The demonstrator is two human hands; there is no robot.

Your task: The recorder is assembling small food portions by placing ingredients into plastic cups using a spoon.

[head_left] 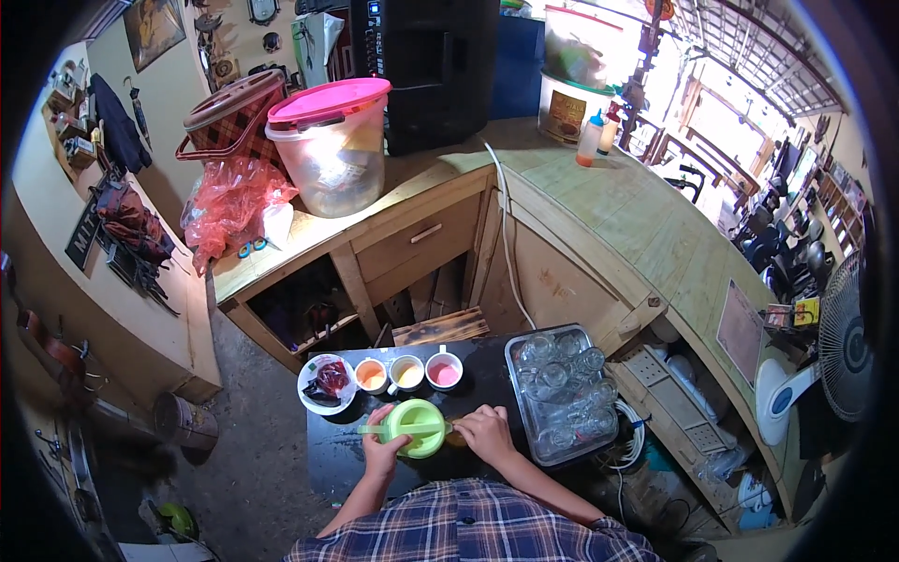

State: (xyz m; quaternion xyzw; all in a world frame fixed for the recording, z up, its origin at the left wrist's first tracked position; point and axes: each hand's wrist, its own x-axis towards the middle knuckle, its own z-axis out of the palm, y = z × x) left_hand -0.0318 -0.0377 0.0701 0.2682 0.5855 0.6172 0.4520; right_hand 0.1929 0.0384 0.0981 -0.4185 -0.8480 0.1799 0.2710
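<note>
A light green plastic jug (421, 446) stands at the near side of the low black table (330, 459). My left hand (380, 451) is closed around its left side, thumb at the rim. A flat green strip lies across the jug's mouth. My right hand (484, 433) is at the jug's right side, fingers pinched together; what they hold, if anything, is too small to make out. Just beyond stand a white cup with orange contents (371, 376), a cup with pale yellow contents (407, 374) and a cup with pink contents (445, 371).
Left of the cups, a white bowl (312, 398) holds a dark red plastic bag. A metal tray (521, 423) of glass jars sits at the right. Behind, a wooden counter (440, 169) carries a pink-lidded bucket (346, 178) and a black speaker (421, 75). A fan (843, 337) stands far right.
</note>
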